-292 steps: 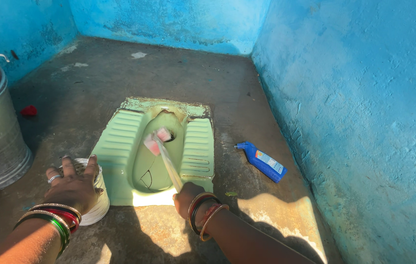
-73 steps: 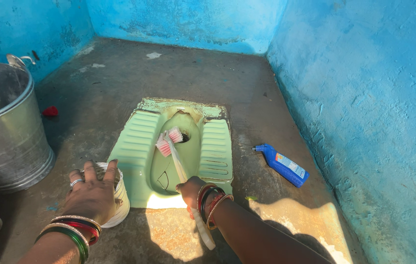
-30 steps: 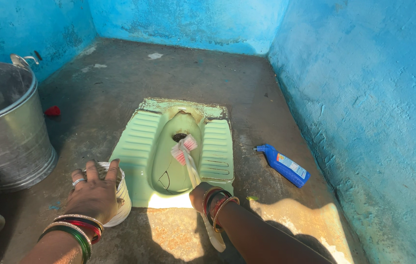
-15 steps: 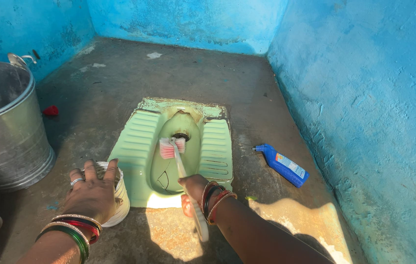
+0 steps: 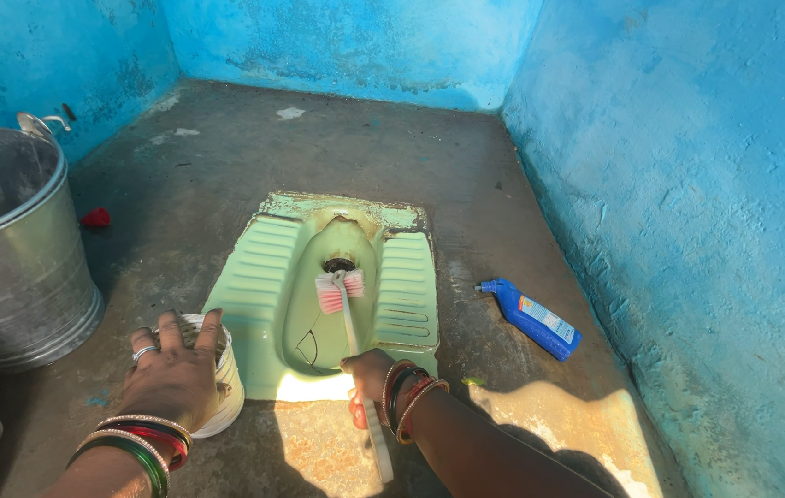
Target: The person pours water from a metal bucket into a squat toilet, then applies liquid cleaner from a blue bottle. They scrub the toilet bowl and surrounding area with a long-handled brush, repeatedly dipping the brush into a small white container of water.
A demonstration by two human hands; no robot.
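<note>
The right hand is closed round the white handle of the brush, fingers wrapped tight about the shaft near its middle. Ahead of the grip, the pink-and-white bristle head sits in the bowl of the green pan, just short of the dark drain hole. Behind the grip, the handle's tail runs back past the bangled wrist and over the sunlit patch of floor.

Half a second ago the bristle head lay slightly left of where it is, with the shaft slanting up and left from the grip; the shaft now runs nearly straight ahead of the grip and the head has moved a little right, closer under the drain. A second ago the head was further right and turned at an angle.

The left hand lies flat, fingers spread, on top of the white mug, which stands on the floor just left of the pan's near corner. It has kept that place through the earlier views.

Well left of that hand stands a metal bucket, with a small red scrap beyond it. Right of the gripping hand, past the pan, a blue bottle lies on its side near the blue wall, unmoved.
</note>
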